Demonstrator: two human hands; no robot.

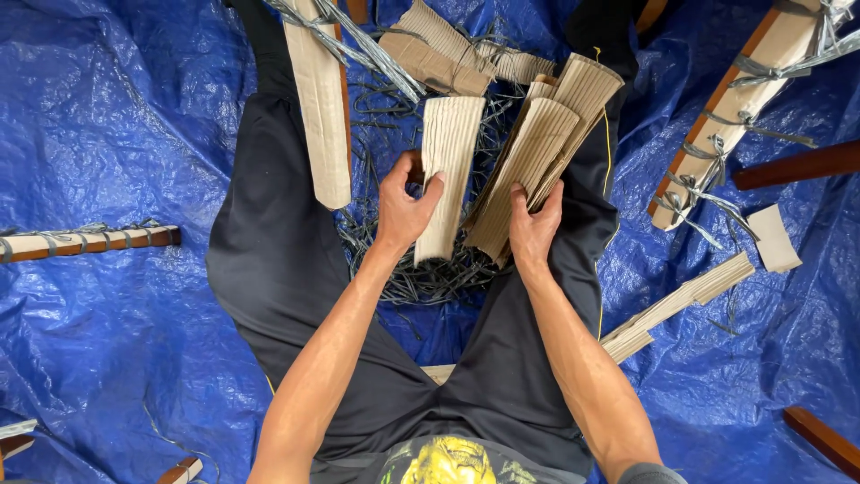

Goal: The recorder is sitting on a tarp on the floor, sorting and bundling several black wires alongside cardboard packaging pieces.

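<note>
You sit on a blue tarp (pixel 107 134) spread over the floor, legs in black trousers (pixel 269 242) apart. Wooden pieces wrapped in cardboard and grey strapping (pixel 735 108) lie around you, one to the right, another across your left thigh (pixel 321 99). Between your knees sits a tangle of cut grey straps (pixel 421 278). Your right hand (pixel 535 229) has its grip clamped on a stack of corrugated cardboard strips (pixel 533 157). Your left hand (pixel 405 211) has its grip closed on a single corrugated strip (pixel 448 170), upright just beside the stack.
</note>
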